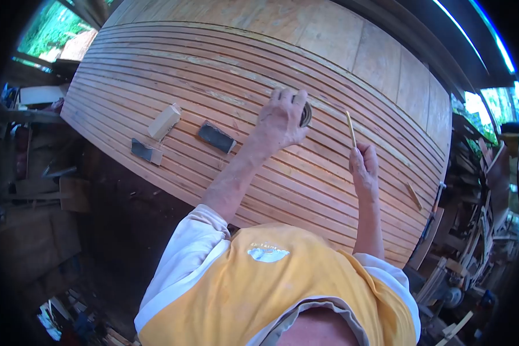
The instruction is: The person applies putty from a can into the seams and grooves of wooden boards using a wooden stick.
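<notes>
Round container [307, 115] is partly hidden by left hand [281, 121].

Left forearm [236, 180]: bare, angled forward and inward. Left hand [279, 121]: palm down, fingers [281, 96] arched in closed grip, thumb [299, 137] out toward right side. Right forearm [369, 225]: bare, reaching nearly straight forward. Right hand [365, 166]: closed in pinch, thumb [357, 160] raised, fingers curled. Hands apart; left farther forward. Wrist detail: right wrist [368, 196] roughly straight.

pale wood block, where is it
Head view, left side: the pale block lies on the slatted panel, just beyond one dark-faced block and left of another.
</notes>
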{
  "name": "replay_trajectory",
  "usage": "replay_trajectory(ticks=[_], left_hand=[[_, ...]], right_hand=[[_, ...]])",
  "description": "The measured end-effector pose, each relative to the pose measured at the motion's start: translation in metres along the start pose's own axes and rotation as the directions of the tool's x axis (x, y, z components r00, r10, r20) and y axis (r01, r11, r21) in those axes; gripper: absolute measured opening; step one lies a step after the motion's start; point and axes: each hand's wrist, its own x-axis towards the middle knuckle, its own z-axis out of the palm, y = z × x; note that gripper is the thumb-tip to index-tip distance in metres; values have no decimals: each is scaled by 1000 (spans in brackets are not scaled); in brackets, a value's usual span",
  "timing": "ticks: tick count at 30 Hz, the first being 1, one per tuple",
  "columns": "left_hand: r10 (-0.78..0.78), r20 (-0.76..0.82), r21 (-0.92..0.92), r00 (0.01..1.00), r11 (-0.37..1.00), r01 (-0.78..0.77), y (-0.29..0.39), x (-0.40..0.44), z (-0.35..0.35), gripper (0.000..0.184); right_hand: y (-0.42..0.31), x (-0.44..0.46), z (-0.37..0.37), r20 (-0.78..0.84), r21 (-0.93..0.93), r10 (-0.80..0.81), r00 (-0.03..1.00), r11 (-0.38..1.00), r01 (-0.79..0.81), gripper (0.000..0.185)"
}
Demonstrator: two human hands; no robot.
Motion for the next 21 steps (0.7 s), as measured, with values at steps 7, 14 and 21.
replay_trajectory(ticks=[7, 14, 21], left_hand=[[152, 271, -264, 951, 961, -78, 49, -68, -28, 68], [368, 482, -811, 795, 532, 245, 49, -79, -7, 98], [238, 434, -809, 869, 528, 260, 69, -98, -21, 100]], right_hand=[[17, -31, 21, 21, 361, 146, 989, 922, -144, 26], [33, -37, 59, 222, 503, -133, 966, 864, 3, 27], [85, -47, -107, -78, -694, -466, 881, 660, 288, 5]])
